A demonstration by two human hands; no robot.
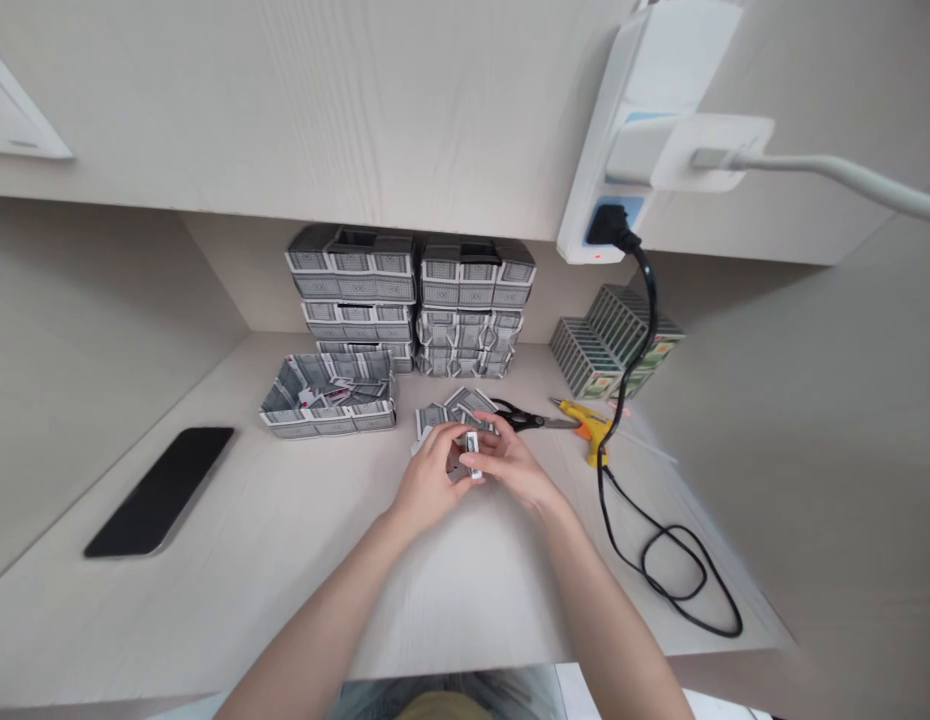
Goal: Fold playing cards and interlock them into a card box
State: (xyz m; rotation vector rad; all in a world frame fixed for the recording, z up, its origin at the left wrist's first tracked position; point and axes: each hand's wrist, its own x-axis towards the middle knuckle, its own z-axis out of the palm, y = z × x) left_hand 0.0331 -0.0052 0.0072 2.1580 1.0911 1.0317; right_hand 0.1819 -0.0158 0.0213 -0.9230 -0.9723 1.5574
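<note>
Between my two hands is a small folded playing card [473, 456], held over the front part of the desk. My left hand [433, 470] has its thumb and fingers curled about the card's left side. From the right, my right hand [514, 465] pinches the same card with thumb and fingers. Just beyond my fingers lies a loose pile of grey-patterned playing cards [469, 402], partly hidden by the hands. Black-handled scissors [529, 418] lie right behind my right hand.
A box made of folded cards [330, 420] holds loose pieces. Stacked card boxes [472, 285] stand behind it, with green card packs [585, 360] to their right. A yellow glue gun [589, 425] trails a black cable [664, 590]. A phone [161, 490] lies left; a power strip [611, 130] hangs above.
</note>
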